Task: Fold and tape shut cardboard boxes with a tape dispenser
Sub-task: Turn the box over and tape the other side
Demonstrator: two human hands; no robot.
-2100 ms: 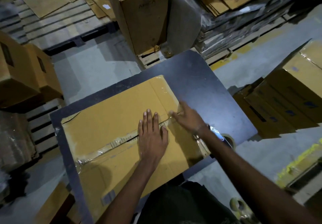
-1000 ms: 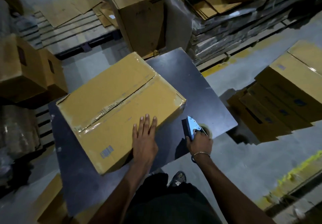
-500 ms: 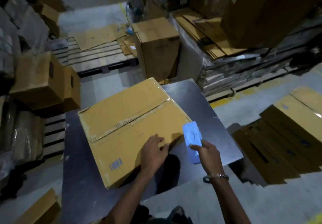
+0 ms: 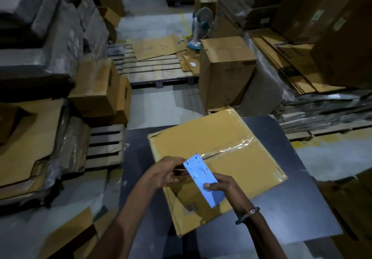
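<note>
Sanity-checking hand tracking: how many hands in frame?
2. The left hand at the tape dispenser's front end, the right hand gripping its rear, both over the box.

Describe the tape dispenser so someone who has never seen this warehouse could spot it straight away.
Start at the dark table in the foreground, where a single tan cardboard box lies with shiny clear tape along its seam. Above the box's near end, the right hand grips the tape dispenser, and the left hand is at its front end. It is the only pale blue, flat-sided thing among brown cartons.
</note>
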